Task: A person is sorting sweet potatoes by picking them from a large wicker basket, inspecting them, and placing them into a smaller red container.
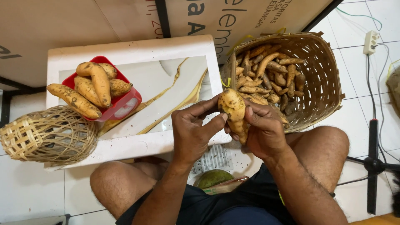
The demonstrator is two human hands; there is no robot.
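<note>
Orange-brown sweet potato (pixel 234 112), dirt-flecked, held up between both hands over the lap, just in front of the near edge of a low white table (pixel 133 52). Head view only. Long axis runs near vertical in the picture, blunt end up, tapered end down and hidden behind the fingers. Left hand (pixel 193 131) comes in from the left, thumb and forefinger pinched onto the upper left flank, the other fingers curled. Right hand (pixel 262 131) wraps the lower right side from behind, fingers clamped round the tuber and bearing most of it; both hands touch it, right with the fuller grip. Large woven basket (pixel 321 79) just beyond the right hand, tilted toward the person, full of smaller sweet potatoes. On the table's left, a red scale (pixel 125 102) heaped with four or five big tubers; a small openwork wicker basket (pixel 50 135) lies beside it at the table's corner. White tiled floor (pixel 33 191) beneath, power strip (pixel 371 41) and cables at far right.
</note>
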